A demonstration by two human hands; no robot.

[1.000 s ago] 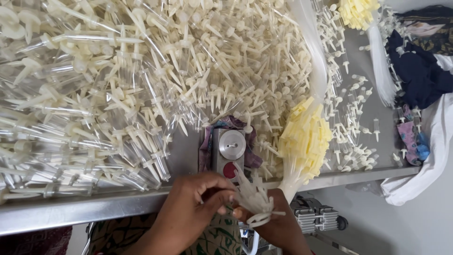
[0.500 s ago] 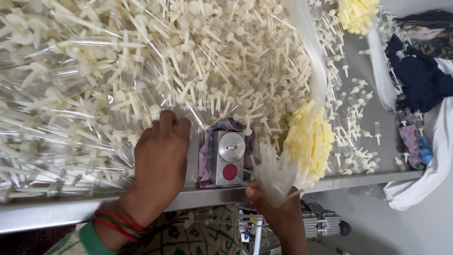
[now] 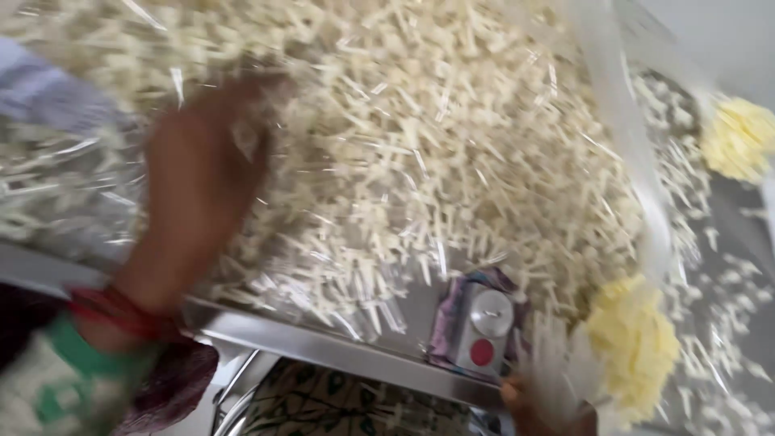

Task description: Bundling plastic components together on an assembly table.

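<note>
A big heap of small cream plastic pieces (image 3: 452,153) covers the table, partly under clear film. My left hand (image 3: 202,178) reaches out over the heap's left part; motion blur hides its fingers. Only a little of my right hand (image 3: 537,404) shows at the bottom edge, holding a fanned bunch of white plastic pieces (image 3: 557,363) upright below the table's rim. A yellow bundle (image 3: 638,339) lies just right of that bunch.
A small grey device with a round silver top and a red button (image 3: 483,324) sits on patterned cloth near the metal table edge (image 3: 323,349). Another yellow bundle (image 3: 739,137) lies at the far right. Loose pieces (image 3: 726,323) scatter on the grey surface to the right.
The view has swung and moved closer. My left hand has gone from the heap's front edge further up and left into the heap. My right hand still holds the bunch.
</note>
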